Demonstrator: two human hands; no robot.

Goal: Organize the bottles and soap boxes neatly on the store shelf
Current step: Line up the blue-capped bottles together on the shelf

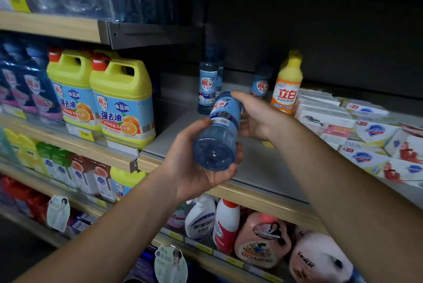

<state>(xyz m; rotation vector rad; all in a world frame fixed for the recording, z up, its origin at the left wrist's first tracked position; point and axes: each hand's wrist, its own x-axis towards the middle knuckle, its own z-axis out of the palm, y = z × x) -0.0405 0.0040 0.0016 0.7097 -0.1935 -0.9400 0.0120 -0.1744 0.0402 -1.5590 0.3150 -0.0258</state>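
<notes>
At the far left of the middle shelf stand two big yellow plastic jugs with red caps and orange-fruit labels [122, 99], upright and side by side. Next comes the left hand [194, 166], fingers curled under and around the base of a clear blue plastic bottle with a blue-and-white label [222, 131], which is tipped over, bottom toward the camera and neck pointing into the shelf, held in the air above the grey metal shelf board [258, 166]. Behind it stand matching blue bottles [207, 83], upright near the back. The right hand [258, 117] wraps the bottle's upper half, fingertips over its shoulder, so both hands are clamped on it. It looks full of liquid, so probably moderately heavy with a stiff but slightly squeezable wall; the smooth label could be slippery, and the ribbed base and the narrower shoulder seem the surest holds. Further right stands an orange-and-yellow plastic bottle [287, 85], then stacked white cardboard soap boxes [370, 136], some askew.
</notes>
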